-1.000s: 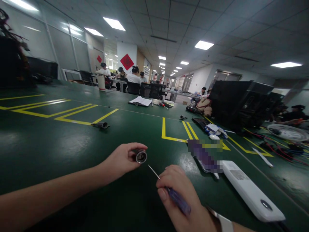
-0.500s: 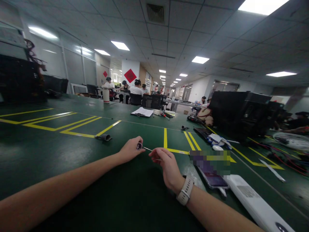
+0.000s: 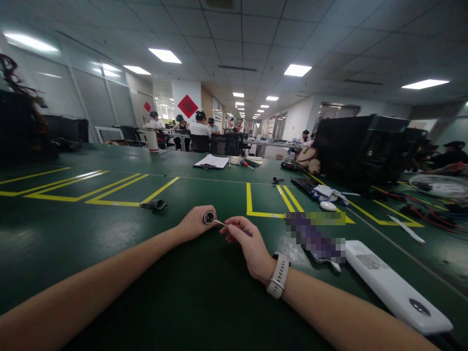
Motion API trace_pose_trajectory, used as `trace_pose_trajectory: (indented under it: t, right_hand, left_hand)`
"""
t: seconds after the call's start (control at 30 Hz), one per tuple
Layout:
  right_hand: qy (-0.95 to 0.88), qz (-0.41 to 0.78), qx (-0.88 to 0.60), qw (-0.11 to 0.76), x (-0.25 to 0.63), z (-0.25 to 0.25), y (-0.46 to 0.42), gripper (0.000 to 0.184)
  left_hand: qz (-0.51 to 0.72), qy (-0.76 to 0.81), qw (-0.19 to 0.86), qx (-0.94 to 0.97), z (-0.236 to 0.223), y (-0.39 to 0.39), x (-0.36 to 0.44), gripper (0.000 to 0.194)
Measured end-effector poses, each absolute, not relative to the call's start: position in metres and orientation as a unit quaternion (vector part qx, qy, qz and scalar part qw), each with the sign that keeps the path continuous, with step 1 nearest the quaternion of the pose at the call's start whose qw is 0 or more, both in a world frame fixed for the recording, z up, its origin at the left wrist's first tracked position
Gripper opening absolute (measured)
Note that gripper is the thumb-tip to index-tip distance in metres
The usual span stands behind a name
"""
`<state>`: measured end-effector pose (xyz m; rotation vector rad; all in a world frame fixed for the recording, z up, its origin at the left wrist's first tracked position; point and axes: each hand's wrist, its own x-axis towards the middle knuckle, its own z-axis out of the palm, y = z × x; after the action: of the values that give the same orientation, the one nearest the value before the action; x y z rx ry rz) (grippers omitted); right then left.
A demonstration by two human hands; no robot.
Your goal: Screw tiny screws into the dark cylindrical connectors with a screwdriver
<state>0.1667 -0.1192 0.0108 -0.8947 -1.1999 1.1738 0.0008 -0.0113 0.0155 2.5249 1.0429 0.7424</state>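
Note:
My left hand is closed around a dark cylindrical part whose round, hollow end faces me. In my right hand is a slim screwdriver, pinched between thumb and fingers. Its thin metal shaft points left and its tip is at the cylinder's rim; whether it goes inside I cannot tell. Most of the screwdriver's handle is hidden by my fingers. A similar dark cylindrical part lies on the green table beyond my left hand, and a smaller dark part lies farther back.
Right of my hands lie a partly blurred phone, a long white device and a white oval object. Farther off are a clipboard with paper, a red-handled tool, a cup, gloves and black equipment.
The view has shifted slightly. The cylindrical part has turned so its open end faces me more fully, and the screwdriver's shaft has tilted, its tip now at the rim.

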Motion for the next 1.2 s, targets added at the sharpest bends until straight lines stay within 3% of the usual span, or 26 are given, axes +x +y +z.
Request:
trace_pose_trajectory:
  t: [0.3,0.63,1.0,1.2]
  right_hand:
    - [-0.584,0.443,-0.423,0.533,0.166,0.013,-0.124,0.016]
    - [-0.651,0.331,-0.457,0.507,0.163,0.019,-0.127,0.014]
    - [-0.507,0.545,-0.369,0.557,0.17,0.008,-0.114,0.015]
    - [-0.533,0.49,-0.393,0.567,0.168,0.008,-0.117,0.015]
  left_hand:
    - [0.256,0.369,0.103,0.887,0.017,-0.017,0.003,0.025]
    - [0.253,0.316,0.081,0.911,0.012,-0.014,0.002,0.014]
    - [0.277,0.286,0.081,0.914,0.008,-0.011,0.0,0.023]
    - [0.278,0.283,0.051,0.916,0.007,-0.011,0.001,0.021]
